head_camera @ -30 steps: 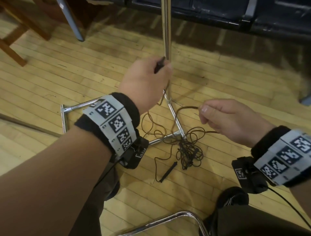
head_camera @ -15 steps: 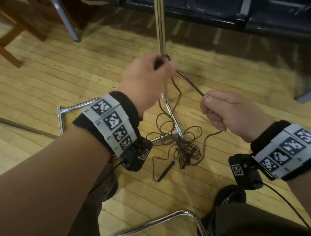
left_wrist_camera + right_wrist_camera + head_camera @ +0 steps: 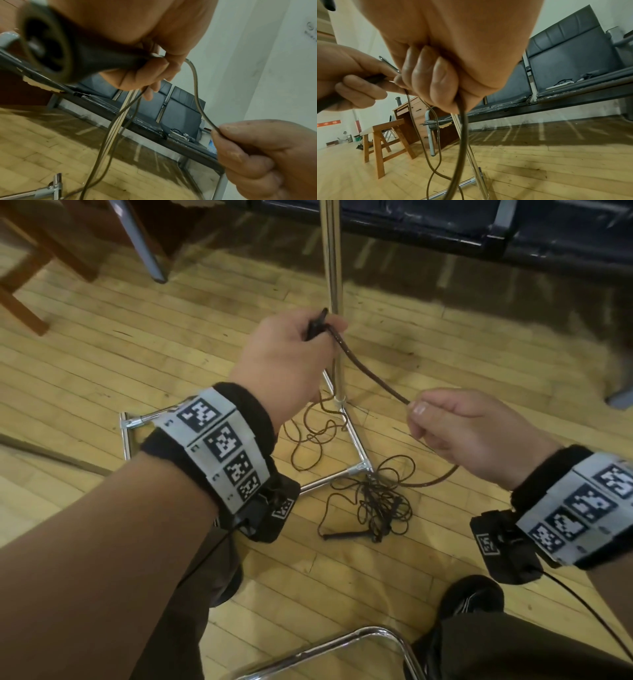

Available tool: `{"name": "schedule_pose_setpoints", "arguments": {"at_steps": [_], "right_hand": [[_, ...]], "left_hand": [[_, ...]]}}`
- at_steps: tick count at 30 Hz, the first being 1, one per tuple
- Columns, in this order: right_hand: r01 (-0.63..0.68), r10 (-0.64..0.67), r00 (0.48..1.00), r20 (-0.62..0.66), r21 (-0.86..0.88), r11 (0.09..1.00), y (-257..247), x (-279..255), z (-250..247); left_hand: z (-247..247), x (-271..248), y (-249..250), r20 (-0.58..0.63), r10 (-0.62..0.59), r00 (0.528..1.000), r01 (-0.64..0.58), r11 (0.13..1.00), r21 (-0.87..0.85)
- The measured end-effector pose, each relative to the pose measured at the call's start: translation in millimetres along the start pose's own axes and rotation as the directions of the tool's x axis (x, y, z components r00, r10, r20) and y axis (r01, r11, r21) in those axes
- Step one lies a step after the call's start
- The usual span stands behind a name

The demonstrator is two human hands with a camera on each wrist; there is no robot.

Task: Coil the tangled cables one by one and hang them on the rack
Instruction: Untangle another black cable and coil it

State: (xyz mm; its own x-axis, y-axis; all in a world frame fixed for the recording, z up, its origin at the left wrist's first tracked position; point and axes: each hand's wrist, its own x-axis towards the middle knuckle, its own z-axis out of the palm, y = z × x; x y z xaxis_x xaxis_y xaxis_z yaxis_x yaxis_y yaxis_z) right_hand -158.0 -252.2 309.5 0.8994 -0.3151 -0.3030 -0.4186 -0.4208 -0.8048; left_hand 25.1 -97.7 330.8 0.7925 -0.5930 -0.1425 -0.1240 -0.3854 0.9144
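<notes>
Since a moment ago the right hand, fist closed around the thin dark brown round cable, has dropped lower, while the left hand grips its black plug end beside the shiny chrome rack pole.

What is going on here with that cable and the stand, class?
A person is coiling a brown cable. The left hand grips its plug end beside the rack's chrome pole; the right hand pinches the cable further along. The rest lies tangled on the wooden floor by the rack's base. Nothing hangs yet.
</notes>
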Motion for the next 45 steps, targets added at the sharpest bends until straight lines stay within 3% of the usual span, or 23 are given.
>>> {"name": "schedule_pose_setpoints", "arguments": {"at_steps": [5,8,11,14,16,18,21,25,31,36,38,40,43,45], "right_hand": [[-0.024,0.024,1.000,0.007,0.018,1.000,0,-1,-2],[-0.020,0.020,1.000,-0.014,0.024,1.000,2,0,-3],[0.003,-0.003,1.000,-0.013,0.020,1.000,2,0,-1],[0.016,-0.017,1.000,0.007,0.115,0.993,0,0,3],[0.022,-0.023,1.000,0.004,0.193,0.981,-2,1,4],[0.030,-0.032,0.999,0.004,0.240,0.970,-2,1,5],[0.027,-0.034,0.999,0.026,0.237,0.971,0,1,3],[-0.003,0.002,1.000,0.009,0.160,0.987,6,3,-3],[-0.030,0.029,1.000,-0.010,-0.041,0.999,12,5,0],[-0.050,0.046,0.998,-0.045,-0.102,0.993,16,2,-8],[-0.034,0.033,0.999,-0.038,-0.042,0.999,13,1,-9],[-0.005,0.005,1.000,-0.024,-0.015,1.000,9,0,-5],[-0.006,0.005,1.000,0.019,0.082,0.997,0,0,3],[-0.049,0.038,0.998,0.053,0.237,0.970,-4,1,5]], "left_hand": [[0,0,-1,-0.033,0.043,0.999,-0.037,0.986,0.166],[-5,2,0,-0.064,0.006,0.998,0.003,0.990,0.139],[1,-6,2,0.119,0.013,0.993,-0.026,0.994,0.106],[17,-21,2,0.388,0.079,0.918,-0.150,0.976,0.156],[25,-25,4,0.478,0.079,0.875,-0.192,0.962,0.193],[25,-23,5,0.498,0.074,0.864,-0.199,0.959,0.203],[18,-16,6,0.409,0.105,0.907,-0.213,0.950,0.228],[5,-3,3,0.121,0.092,0.988,-0.119,0.963,0.240],[8,2,-1,-0.002,0.084,0.996,-0.079,0.948,0.309],[-9,8,-1,-0.120,0.055,0.991,-0.034,0.984,0.174],[-10,4,-1,-0.046,0.026,0.999,-0.019,0.989,0.149],[-1,-7,-3,0.112,0.001,0.994,-0.024,0.979,0.200],[18,-24,-5,0.395,0.030,0.918,-0.160,0.941,0.300],[26,-29,-5,0.492,0.048,0.869,-0.225,0.925,0.307]]}}
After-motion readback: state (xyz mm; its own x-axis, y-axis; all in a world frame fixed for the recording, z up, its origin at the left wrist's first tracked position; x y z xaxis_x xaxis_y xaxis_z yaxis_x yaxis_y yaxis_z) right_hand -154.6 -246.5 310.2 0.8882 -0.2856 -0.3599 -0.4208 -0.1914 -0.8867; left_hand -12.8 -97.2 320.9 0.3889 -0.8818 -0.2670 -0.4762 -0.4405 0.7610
